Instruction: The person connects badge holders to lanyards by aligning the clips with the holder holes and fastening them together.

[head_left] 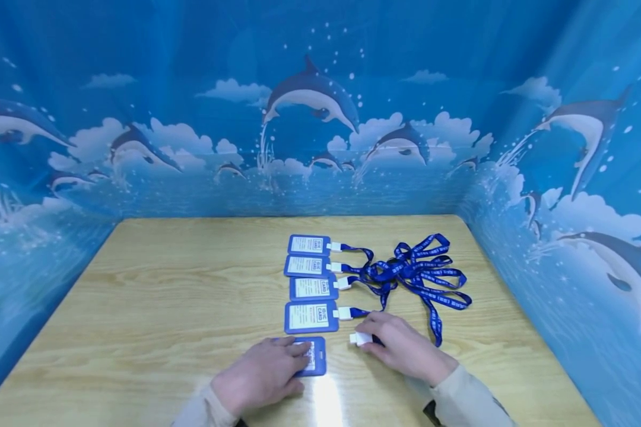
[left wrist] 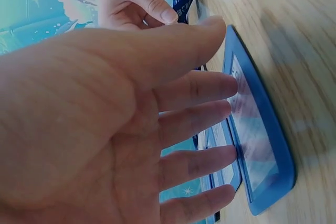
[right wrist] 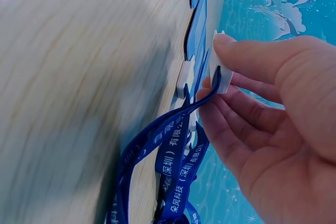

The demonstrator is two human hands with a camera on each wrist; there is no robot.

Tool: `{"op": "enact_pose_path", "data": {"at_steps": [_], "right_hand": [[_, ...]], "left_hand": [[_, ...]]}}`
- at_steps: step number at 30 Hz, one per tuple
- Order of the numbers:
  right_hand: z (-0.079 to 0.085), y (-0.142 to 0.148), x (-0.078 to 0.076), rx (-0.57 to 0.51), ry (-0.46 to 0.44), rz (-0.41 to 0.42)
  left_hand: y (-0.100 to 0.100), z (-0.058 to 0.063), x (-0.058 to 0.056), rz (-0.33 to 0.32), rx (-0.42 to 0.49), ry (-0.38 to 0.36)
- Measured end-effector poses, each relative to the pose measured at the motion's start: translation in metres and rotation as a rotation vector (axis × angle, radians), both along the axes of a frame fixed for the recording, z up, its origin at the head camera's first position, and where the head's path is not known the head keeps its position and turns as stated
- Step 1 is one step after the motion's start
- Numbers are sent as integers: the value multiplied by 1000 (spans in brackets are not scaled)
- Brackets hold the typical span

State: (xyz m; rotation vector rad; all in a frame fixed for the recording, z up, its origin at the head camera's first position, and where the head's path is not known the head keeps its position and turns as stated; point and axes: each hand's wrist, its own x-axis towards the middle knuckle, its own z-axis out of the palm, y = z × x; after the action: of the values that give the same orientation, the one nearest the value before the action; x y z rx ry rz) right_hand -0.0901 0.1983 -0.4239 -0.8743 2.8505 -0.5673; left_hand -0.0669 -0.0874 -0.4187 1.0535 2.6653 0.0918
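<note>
My left hand rests its straight fingers on a blue badge holder lying flat near the table's front, its slot end facing right. In the left wrist view the fingertips touch the face of that holder. To its right, my right hand pinches a white plastic clip between thumb and fingers. The right wrist view shows a blue lanyard with white lettering trailing from this clip. The clip and the slotted holder are apart, with a short gap between them.
Several blue badge holders with white cards lie in a column behind the hands, each joined by a white clip to a lanyard. Their blue straps lie tangled at the right. A dolphin-print curtain borders the wooden table.
</note>
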Motion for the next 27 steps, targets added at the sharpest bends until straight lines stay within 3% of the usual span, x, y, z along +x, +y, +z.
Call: {"op": "enact_pose_path", "data": {"at_steps": [27], "right_hand": [[-4, -9, -4, 35, -60, 30]], "left_hand": [[10, -3, -4, -26, -39, 9]]}}
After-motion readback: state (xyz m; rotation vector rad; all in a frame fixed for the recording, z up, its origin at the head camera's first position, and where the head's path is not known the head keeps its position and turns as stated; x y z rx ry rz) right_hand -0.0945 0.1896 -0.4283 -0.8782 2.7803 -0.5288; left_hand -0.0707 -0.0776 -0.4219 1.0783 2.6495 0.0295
